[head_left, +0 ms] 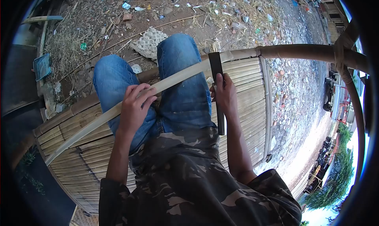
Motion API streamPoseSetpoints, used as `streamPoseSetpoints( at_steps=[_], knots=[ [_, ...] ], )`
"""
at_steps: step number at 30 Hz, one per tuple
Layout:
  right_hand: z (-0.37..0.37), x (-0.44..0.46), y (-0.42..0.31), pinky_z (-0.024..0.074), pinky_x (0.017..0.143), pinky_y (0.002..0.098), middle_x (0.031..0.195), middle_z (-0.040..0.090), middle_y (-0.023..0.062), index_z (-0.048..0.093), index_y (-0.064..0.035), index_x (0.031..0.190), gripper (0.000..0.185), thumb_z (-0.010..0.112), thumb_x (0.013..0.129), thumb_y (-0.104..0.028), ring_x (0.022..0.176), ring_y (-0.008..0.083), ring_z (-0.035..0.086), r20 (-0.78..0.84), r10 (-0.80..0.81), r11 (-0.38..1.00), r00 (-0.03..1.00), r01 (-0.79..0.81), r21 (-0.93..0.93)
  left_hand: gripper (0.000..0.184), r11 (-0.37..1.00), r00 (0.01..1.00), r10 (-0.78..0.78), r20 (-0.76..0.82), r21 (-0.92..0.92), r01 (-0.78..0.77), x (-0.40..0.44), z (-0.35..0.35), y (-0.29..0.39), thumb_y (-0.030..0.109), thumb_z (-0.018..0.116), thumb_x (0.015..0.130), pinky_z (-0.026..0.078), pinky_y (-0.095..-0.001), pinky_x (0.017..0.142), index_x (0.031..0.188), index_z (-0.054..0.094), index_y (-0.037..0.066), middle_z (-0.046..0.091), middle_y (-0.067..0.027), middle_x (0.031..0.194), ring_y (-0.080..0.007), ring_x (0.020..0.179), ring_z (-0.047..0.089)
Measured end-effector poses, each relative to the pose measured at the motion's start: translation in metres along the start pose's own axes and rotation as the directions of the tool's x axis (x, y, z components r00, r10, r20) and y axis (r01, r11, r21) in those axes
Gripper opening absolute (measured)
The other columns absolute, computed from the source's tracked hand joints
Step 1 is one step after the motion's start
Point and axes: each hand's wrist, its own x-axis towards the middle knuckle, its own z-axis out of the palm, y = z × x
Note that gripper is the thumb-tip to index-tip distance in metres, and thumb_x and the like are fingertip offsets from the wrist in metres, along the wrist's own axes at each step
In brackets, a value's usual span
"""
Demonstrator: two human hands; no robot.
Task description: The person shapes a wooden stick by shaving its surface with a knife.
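A long, pale bamboo strip (179, 78) lies slantwise across my jeans-clad thighs, from the lower left to the upper right. My left hand (135, 106) is closed over it near the knees, fingers on its upper face. In my right hand (225, 92) is a dark machete (215, 64), its broad flat blade pointing away from me and crossing the strip near the far end. The machete's narrower dark end (220, 124) reaches back toward my body below the fist. Whether the blade touches the strip I cannot tell.
I sit on a slatted bamboo bench (246, 103) with a round pole (296, 51) along its front edge. A grey egg tray (149, 42) lies on littered ground beyond my knees. Upright poles (351, 83) stand at the right, with vehicles (333, 95) farther off.
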Motion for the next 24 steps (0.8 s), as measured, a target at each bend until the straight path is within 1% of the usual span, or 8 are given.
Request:
streamPoseSetpoints(
  at_steps=[4, 10, 13, 15, 18, 21, 22, 24],
  knots=[
    [-0.002, 0.018, 0.005, 0.0479, 0.046, 0.0361, 0.063, 0.063, 0.0166, 0.049, 0.0005, 0.087, 0.045, 0.042, 0.103, -0.04, 0.05, 0.0249, 0.063, -0.016, -0.017, 0.997, 1.0, 0.015, -0.082, 0.036, 0.984, 0.976, -0.14, 0.169, 0.136, 0.118, -0.016, -0.046, -0.021, 0.018, 0.077, 0.078, 0.043, -0.038, 0.086, 0.11, 0.07, 0.003, 0.068, -0.0079, 0.092, -0.0247, 0.09, 0.06],
    [0.005, 0.03, -0.006, 0.0486, 0.054, 0.0463, 0.065, 0.063, 0.0224, 0.053, 0.0011, 0.091, 0.046, 0.043, 0.101, -0.043, 0.054, 0.0361, 0.063, -0.052, 0.071, 0.99, 0.996, -0.076, -0.118, 0.032, 0.985, 0.994, -0.033, 0.108, 0.171, 0.014, -0.014, -0.027, -0.023, 0.021, 0.074, 0.082, 0.044, -0.038, 0.081, 0.108, 0.07, 0.003, 0.067, -0.0083, 0.09, -0.0255, 0.084, 0.06],
    [0.023, 0.026, 0.011, 0.0449, 0.065, 0.0566, 0.069, 0.059, 0.0313, 0.054, 0.0023, 0.09, 0.045, 0.049, 0.099, -0.041, 0.073, 0.0533, 0.058, 0.023, -0.169, 0.942, 0.985, 0.169, -0.289, 0.031, 0.99, 0.992, -0.077, 0.095, 0.123, 0.065, -0.01, -0.015, -0.021, 0.021, 0.073, 0.083, 0.045, -0.0374, 0.076, 0.108, 0.069, 0.002, 0.067, -0.0084, 0.088, -0.0257, 0.081, 0.06],
    [0.014, 0.033, 0.01, 0.0475, 0.058, 0.0514, 0.065, 0.06, 0.0266, 0.055, 0.0021, 0.089, 0.046, 0.047, 0.1, -0.042, 0.063, 0.0457, 0.062, 0.069, -0.148, 0.939, 0.986, 0.163, -0.304, 0.031, 0.992, 0.993, -0.063, 0.104, 0.115, 0.05, -0.01, -0.016, -0.022, 0.021, 0.073, 0.083, 0.046, -0.0373, 0.074, 0.108, 0.069, 0.002, 0.067, -0.0082, 0.088, -0.0256, 0.08, 0.06],
    [-0.002, 0.046, -0.013, 0.0461, 0.045, 0.0383, 0.058, 0.059, 0.0147, 0.056, 0.0023, 0.088, 0.05, 0.044, 0.101, -0.044, 0.046, 0.0239, 0.059, -0.038, 0.045, 0.991, 0.998, -0.05, -0.124, 0.031, 0.993, 0.993, -0.055, 0.108, 0.11, 0.043, -0.009, -0.015, -0.022, 0.021, 0.072, 0.084, 0.046, -0.0377, 0.072, 0.108, 0.069, 0.002, 0.066, -0.0079, 0.086, -0.0257, 0.078, 0.06],
    [0.009, 0.037, -0.015, 0.0467, 0.046, 0.0399, 0.059, 0.06, 0.0167, 0.057, 0.0025, 0.088, 0.05, 0.045, 0.101, -0.044, 0.047, 0.0273, 0.06, 0.026, 0.061, 0.992, 0.998, -0.058, -0.109, 0.032, 0.994, 0.991, -0.068, 0.112, 0.098, 0.057, -0.005, -0.014, -0.02, 0.021, 0.072, 0.084, 0.046, -0.038, 0.071, 0.109, 0.068, 0.001, 0.066, -0.008, 0.086, -0.026, 0.077, 0.06],
    [0.02, 0.03, -0.005, 0.0481, 0.048, 0.0396, 0.06, 0.06, 0.0181, 0.057, 0.0028, 0.089, 0.049, 0.047, 0.1, -0.044, 0.051, 0.0282, 0.063, 0.07, -0.094, 0.972, 0.993, 0.107, -0.209, 0.032, 0.993, 0.99, -0.083, 0.116, 0.09, 0.073, -0.005, -0.013, -0.019, 0.021, 0.072, 0.084, 0.046, -0.0379, 0.07, 0.109, 0.068, 0.001, 0.066, -0.0081, 0.085, -0.0261, 0.076, 0.06],
    [0.016, 0.025, -0.014, 0.0497, 0.053, 0.0378, 0.061, 0.061, 0.0167, 0.056, 0.0018, 0.092, 0.046, 0.048, 0.1, -0.043, 0.054, 0.0269, 0.063, 0.119, -0.018, 0.978, 0.993, 0.043, -0.206, 0.033, 0.992, 0.986, -0.107, 0.129, 0.086, 0.096, -0.007, -0.013, -0.017, 0.022, 0.072, 0.084, 0.046, -0.038, 0.074, 0.109, 0.068, 0.001, 0.066, -0.0075, 0.086, -0.0256, 0.078, 0.059]
  ],
)
